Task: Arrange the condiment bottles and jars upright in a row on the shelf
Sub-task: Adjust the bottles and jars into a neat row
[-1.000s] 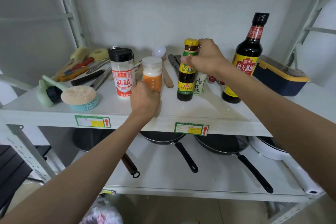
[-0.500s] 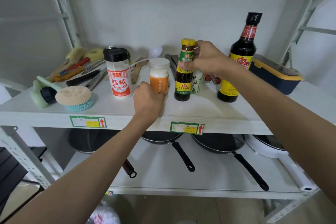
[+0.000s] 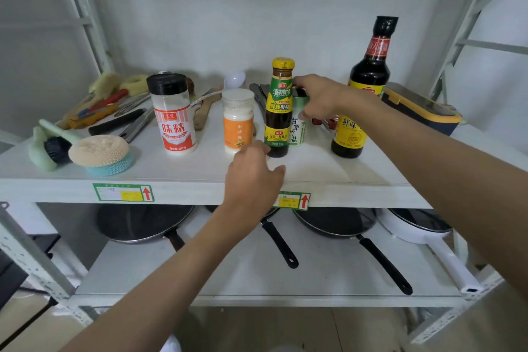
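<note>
On the white shelf (image 3: 328, 173) four containers stand upright in a rough row. From the left they are a red-labelled shaker with a black lid (image 3: 174, 117), an orange-labelled jar with a white lid (image 3: 238, 123), a dark sauce bottle with a yellow cap (image 3: 280, 111) and a tall soy sauce bottle (image 3: 368, 74). A small green-and-white salt jar (image 3: 297, 131) stands just behind the yellow-capped bottle. My right hand (image 3: 320, 97) is closed round the salt jar's top. My left hand (image 3: 254, 177) hovers at the shelf's front edge, holding nothing, with its fingertips near the yellow-capped bottle's base.
Brushes, a round scrubber (image 3: 98, 151) and loose utensils (image 3: 120, 114) crowd the shelf's left end. A blue box with a yellow rim (image 3: 420, 108) sits at the right, behind the soy sauce. Several pans (image 3: 334, 223) lie on the lower shelf.
My left hand let go of the orange jar and slid right and down. My right hand left the yellow-capped bottle's neck and closed on the salt jar behind it.
</note>
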`<action>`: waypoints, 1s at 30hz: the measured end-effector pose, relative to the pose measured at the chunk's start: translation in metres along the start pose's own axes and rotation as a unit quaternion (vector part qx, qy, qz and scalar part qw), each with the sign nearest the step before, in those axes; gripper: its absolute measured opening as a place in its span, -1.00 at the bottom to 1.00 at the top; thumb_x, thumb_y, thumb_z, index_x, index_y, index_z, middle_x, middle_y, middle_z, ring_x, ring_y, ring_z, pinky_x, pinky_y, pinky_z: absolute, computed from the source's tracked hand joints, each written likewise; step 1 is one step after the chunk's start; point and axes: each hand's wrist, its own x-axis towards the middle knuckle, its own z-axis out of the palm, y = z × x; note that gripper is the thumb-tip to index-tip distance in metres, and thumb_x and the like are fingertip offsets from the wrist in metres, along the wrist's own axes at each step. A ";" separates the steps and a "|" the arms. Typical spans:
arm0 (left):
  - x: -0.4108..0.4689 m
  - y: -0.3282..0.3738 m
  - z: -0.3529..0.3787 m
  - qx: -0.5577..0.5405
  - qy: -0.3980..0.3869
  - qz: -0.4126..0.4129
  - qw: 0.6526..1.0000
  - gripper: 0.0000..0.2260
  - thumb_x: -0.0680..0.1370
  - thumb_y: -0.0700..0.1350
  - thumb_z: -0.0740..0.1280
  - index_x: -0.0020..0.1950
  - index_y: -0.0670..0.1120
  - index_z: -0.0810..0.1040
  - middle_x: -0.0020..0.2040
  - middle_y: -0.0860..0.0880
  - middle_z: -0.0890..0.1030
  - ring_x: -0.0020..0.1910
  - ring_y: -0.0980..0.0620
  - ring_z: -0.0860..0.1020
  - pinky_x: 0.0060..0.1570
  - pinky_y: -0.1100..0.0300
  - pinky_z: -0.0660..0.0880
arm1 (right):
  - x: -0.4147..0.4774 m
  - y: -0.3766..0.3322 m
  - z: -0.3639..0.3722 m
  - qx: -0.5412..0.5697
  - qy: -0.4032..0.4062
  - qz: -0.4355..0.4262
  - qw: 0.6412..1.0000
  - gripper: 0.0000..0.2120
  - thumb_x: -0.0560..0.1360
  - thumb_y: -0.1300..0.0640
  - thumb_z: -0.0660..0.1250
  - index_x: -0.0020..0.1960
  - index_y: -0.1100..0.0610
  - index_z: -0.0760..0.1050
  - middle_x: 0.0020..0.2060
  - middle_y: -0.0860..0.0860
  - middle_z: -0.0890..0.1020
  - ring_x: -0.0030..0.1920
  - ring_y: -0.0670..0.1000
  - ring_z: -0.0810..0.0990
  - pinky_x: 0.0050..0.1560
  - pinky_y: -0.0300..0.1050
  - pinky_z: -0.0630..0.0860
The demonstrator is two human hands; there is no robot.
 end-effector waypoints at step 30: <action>0.018 0.057 0.059 0.022 -0.046 -0.014 0.999 -0.68 0.53 -0.07 0.40 0.21 -0.18 0.45 0.18 -0.14 0.56 0.16 -0.15 0.54 0.01 0.05 0.50 | -0.039 0.009 -0.030 -0.160 -0.043 -0.030 0.986 -0.42 0.33 0.19 0.56 0.26 -0.04 0.40 0.19 0.07 0.53 0.07 0.16 0.58 0.05 0.12 0.60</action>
